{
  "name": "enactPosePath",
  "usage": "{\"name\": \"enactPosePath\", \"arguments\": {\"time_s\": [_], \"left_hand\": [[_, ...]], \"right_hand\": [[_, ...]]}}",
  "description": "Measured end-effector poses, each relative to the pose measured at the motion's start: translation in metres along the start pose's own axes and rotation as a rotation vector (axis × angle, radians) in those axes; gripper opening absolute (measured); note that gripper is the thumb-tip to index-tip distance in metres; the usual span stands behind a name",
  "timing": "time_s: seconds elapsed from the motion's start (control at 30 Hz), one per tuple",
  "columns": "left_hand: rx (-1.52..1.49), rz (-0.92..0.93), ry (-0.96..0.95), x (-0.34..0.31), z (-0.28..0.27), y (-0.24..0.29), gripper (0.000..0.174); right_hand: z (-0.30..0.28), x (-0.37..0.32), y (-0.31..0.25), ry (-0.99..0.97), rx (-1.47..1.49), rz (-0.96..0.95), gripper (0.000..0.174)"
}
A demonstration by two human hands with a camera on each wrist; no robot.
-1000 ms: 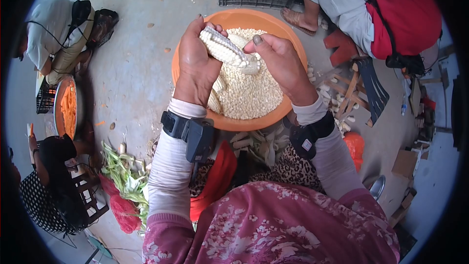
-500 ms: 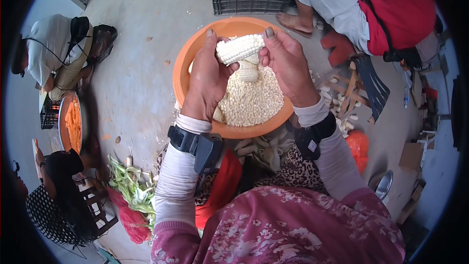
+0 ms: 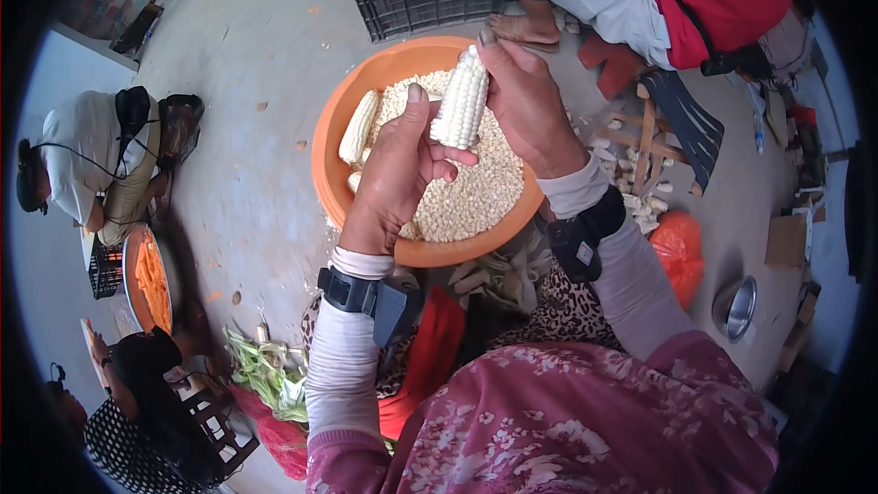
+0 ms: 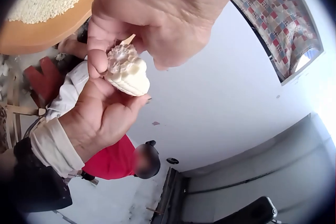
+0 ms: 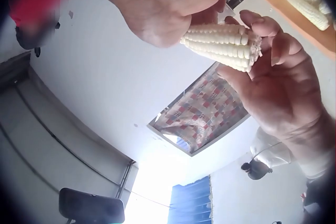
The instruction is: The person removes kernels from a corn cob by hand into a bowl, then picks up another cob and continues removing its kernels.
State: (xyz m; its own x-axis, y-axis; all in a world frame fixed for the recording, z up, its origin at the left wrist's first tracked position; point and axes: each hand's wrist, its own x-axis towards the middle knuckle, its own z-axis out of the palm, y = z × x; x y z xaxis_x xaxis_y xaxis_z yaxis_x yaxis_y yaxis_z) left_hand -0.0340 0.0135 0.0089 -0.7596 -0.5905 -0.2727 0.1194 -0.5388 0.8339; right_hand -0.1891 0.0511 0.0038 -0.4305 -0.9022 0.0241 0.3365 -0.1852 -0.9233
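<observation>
Over the basin, both hands hold an ear of white corn (image 3: 463,102), husked and covered with kernels. The right hand (image 3: 532,102) grips its upper part, thumb near the top. At the lower end, the left hand (image 3: 399,169) has its fingers behind and below the ear. The right wrist view shows the left fingers (image 5: 287,49) curled about the rough stalk end of the ear (image 5: 223,45). Beneath, the orange basin (image 3: 331,114) holds loose white kernels (image 3: 476,197). Another ear (image 3: 359,128) leans on the kernels at the basin's left side.
A black crate (image 3: 430,5) stands behind the basin. Bare cobs (image 3: 645,210) lie on the floor at the right, near an orange-red bag (image 3: 677,256) and metal bowl (image 3: 734,308). Green husks (image 3: 265,375) lie left. Other people sit left and at the far right.
The ear has turned from lying slantwise, then nearly level, to almost upright between the hands. The left hand has moved lower on it. The head view has shifted, showing the left-side ear more fully.
</observation>
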Motion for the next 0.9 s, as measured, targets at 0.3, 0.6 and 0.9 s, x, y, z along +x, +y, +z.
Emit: {"name": "enactPosePath", "arguments": {"time_s": [0.3,0.6,0.9], "left_hand": [[0.313,0.057,0.123,-0.001,0.009,-0.006,0.056],[0.229,0.203,0.195,-0.002,0.022,-0.013,0.054],[0.024,0.218,0.260,-0.007,0.015,-0.003,0.050]], "right_hand": [[0.006,-0.010,0.008,-0.018,0.251,0.094,0.035],[0.020,-0.021,0.000,-0.003,0.140,0.130,0.041],[0.044,-0.002,-0.007,-0.064,-0.005,0.135,0.036]]}}
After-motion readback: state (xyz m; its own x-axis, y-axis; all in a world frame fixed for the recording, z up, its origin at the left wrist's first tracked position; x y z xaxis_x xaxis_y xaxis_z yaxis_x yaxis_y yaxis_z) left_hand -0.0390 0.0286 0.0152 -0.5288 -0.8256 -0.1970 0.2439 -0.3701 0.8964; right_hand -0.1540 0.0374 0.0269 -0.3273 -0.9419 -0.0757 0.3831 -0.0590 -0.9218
